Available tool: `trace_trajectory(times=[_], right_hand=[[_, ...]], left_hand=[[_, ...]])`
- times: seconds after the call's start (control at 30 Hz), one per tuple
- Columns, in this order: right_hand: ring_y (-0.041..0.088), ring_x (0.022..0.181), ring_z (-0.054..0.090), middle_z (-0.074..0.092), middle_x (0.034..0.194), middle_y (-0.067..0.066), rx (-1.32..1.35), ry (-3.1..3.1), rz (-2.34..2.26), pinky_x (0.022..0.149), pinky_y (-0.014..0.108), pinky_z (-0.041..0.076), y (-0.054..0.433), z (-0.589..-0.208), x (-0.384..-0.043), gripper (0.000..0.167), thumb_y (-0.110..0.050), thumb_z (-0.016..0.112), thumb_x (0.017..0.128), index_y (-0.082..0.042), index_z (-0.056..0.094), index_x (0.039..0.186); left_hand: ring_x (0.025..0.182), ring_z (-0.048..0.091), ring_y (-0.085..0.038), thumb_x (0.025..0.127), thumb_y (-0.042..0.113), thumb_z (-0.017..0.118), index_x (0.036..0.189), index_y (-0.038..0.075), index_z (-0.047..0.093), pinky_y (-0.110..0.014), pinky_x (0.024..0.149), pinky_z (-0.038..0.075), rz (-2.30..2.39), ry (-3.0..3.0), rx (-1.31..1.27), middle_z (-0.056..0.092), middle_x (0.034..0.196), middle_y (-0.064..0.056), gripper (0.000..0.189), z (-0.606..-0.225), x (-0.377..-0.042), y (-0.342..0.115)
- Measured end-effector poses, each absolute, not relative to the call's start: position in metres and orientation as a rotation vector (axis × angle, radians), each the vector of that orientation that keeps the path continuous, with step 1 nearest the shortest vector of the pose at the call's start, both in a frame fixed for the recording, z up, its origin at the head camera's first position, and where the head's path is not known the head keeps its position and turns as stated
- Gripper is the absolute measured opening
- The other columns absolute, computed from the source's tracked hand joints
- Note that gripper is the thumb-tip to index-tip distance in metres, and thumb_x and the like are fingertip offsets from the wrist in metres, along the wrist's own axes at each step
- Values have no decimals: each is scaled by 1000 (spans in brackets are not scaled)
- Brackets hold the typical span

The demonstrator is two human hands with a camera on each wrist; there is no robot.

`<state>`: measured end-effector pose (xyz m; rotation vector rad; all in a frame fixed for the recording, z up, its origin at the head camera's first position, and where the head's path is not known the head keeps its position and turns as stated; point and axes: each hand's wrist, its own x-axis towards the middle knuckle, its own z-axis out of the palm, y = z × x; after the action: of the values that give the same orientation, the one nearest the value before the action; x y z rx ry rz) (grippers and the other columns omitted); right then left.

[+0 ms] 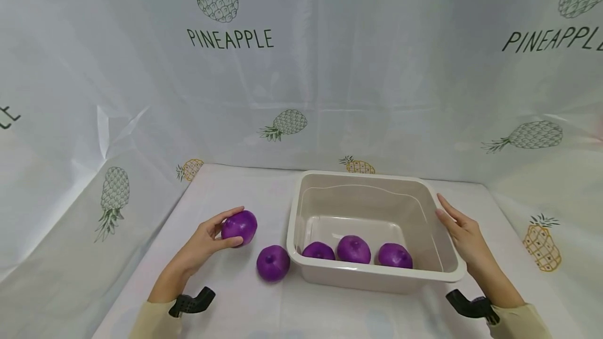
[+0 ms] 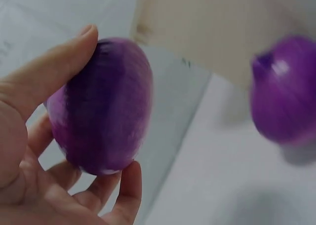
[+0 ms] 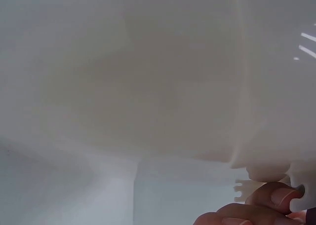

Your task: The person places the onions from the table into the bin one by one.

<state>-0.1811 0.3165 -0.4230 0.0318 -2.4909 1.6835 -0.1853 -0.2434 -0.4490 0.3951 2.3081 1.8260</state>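
My left hand [image 1: 200, 247] grips a purple onion [image 1: 239, 228] between thumb and fingers, left of the bin. In the left wrist view the held onion [image 2: 106, 106] is smooth and striped, with the thumb on one side and the fingertips around the other. A second onion [image 1: 273, 263] rests on the table beside the bin's left wall. My right hand [image 1: 466, 234] holds the right rim of the beige plastic bin [image 1: 358, 278]. In the right wrist view its fingers [image 3: 266, 198] curl under the rim, by the bin's outer wall.
Inside the bin lie three more onions, a left one [image 1: 319, 250], a middle one [image 1: 353, 249] and a right one [image 1: 394, 256], along the near wall. A white cloth [image 1: 226, 307] covers the table. Pineapple-print sheeting [image 1: 377, 67] hangs behind and at the sides.
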Motion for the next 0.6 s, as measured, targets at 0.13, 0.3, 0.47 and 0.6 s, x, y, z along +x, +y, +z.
trace_trajectory(times=[0.13,0.3,0.47,0.6], right_hand=[[-2,86,65,56,125,-5,2,-2525,1645,66,26,58,317,-423,-181,56,-30,48,107,-12,28,156],[-2,85,65,53,130,6,-10,-2539,1630,65,26,58,317,-423,-182,57,-29,48,107,-9,27,156],[-4,87,64,48,136,17,19,-2541,1621,66,26,57,316,-423,-182,57,-30,47,107,-10,26,156],[-4,87,63,50,136,14,40,-2532,1625,67,26,57,316,-423,-181,57,-31,47,107,-11,27,156]], left_hand=[[134,39,-36,90,9,75,151,11,43,-34,95,49,1852,2270,440,39,153,-12,69,-428,-193,-232],[138,38,-33,89,9,75,151,16,45,-33,97,48,1864,2236,482,40,153,-7,69,-405,-202,-218],[131,45,-33,87,9,78,150,15,47,-37,95,50,1852,2234,515,46,150,-8,70,-385,-210,-202],[128,48,-32,84,11,81,147,17,52,-40,95,50,1832,2230,510,50,146,-7,70,-367,-217,-187]])
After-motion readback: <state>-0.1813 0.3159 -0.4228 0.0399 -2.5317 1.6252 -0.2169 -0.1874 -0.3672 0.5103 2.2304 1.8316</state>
